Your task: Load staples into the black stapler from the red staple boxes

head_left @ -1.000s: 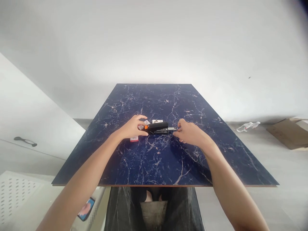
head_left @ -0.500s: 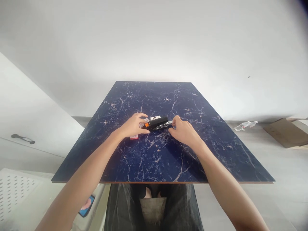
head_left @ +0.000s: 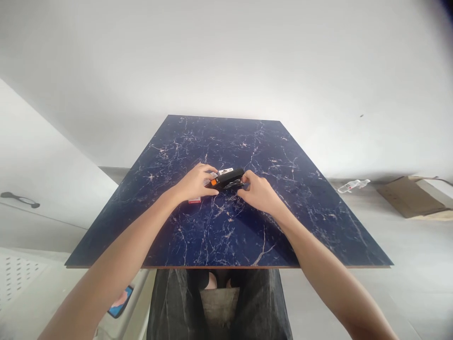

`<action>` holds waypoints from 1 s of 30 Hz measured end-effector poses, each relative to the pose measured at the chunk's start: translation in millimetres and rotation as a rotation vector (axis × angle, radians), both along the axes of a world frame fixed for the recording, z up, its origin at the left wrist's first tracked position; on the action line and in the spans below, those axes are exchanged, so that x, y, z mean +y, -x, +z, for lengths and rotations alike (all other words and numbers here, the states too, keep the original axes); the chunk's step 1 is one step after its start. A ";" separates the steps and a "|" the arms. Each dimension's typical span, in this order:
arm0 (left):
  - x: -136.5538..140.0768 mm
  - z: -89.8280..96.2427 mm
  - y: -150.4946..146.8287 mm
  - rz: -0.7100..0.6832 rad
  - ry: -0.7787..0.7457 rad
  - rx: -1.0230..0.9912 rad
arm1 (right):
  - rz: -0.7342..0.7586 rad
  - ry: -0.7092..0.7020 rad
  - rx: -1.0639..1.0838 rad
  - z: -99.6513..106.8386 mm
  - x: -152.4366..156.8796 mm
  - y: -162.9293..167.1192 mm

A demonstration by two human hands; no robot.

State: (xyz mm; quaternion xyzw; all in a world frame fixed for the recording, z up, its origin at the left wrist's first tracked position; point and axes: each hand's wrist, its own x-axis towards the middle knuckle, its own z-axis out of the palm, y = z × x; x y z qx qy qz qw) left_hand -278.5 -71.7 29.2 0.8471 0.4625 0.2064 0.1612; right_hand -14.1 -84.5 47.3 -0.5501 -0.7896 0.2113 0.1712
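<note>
A black stapler (head_left: 229,177) with an orange end piece (head_left: 213,182) lies in the middle of the blue marbled table (head_left: 226,236). My left hand (head_left: 194,183) grips its orange end, fingers on the far side and thumb on the near side. At the opposite end, my right hand (head_left: 258,189) is closed with thumb and fingers pinching the stapler's tip; the fingertips hide exactly which part. Just behind the stapler sits a small white box (head_left: 225,171). A red-and-white box (head_left: 194,200) is partly covered by my left wrist, and another small pale box shows between my left fingers.
A phone (head_left: 121,302) rests on a pale surface low on the left. On the floor to the right are a clear plastic bottle (head_left: 354,185) and an open cardboard box (head_left: 406,197). A white wall stands behind the table.
My right hand has moved in toward the stapler, and the silver metal strip that stuck out of its right end no longer shows. My left hand keeps its hold. The view has shifted slightly.
</note>
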 end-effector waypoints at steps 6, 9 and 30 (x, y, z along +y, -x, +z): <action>-9.6 -1.2 -17.3 -0.021 -0.022 0.032 | 0.060 0.136 0.134 -1.6 5.4 -2.3; -19.4 12.9 -15.6 -0.109 0.070 0.092 | 0.039 0.173 0.237 -9.9 12.4 -4.4; -0.7 23.9 30.0 -0.022 0.199 0.076 | 0.082 0.213 0.279 -11.9 10.5 5.1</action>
